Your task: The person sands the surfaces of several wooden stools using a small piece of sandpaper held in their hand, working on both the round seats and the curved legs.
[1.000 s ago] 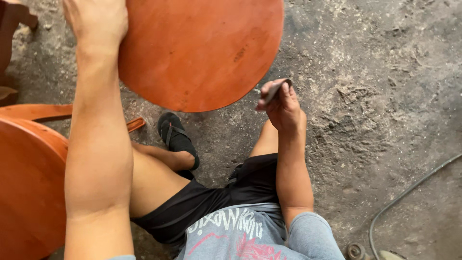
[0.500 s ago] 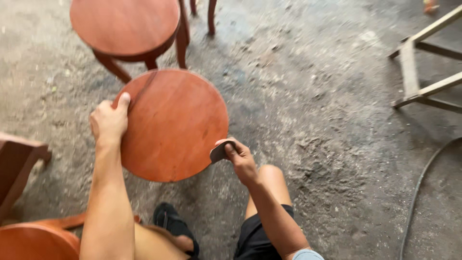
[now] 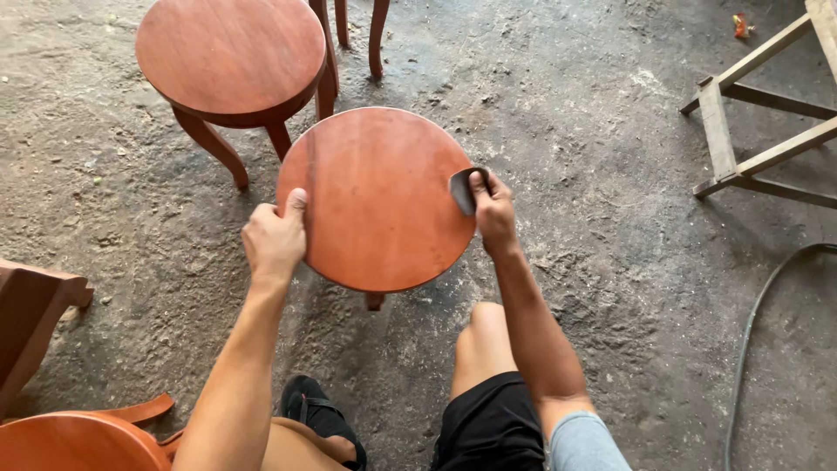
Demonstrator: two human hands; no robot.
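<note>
Your left hand [image 3: 275, 240] grips the round reddish-brown wooden stool top [image 3: 375, 201] at its rim | your right hand [image 3: 493, 209] pinches a small dark sanding pad [image 3: 461, 190] against its edge | concrete floor [image 3: 593, 131] beneath.

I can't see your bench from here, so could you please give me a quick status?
Left hand gripping stool top rim. Right hand pressing dark sanding pad on its right edge. Second stool close behind, not touching.
</note>
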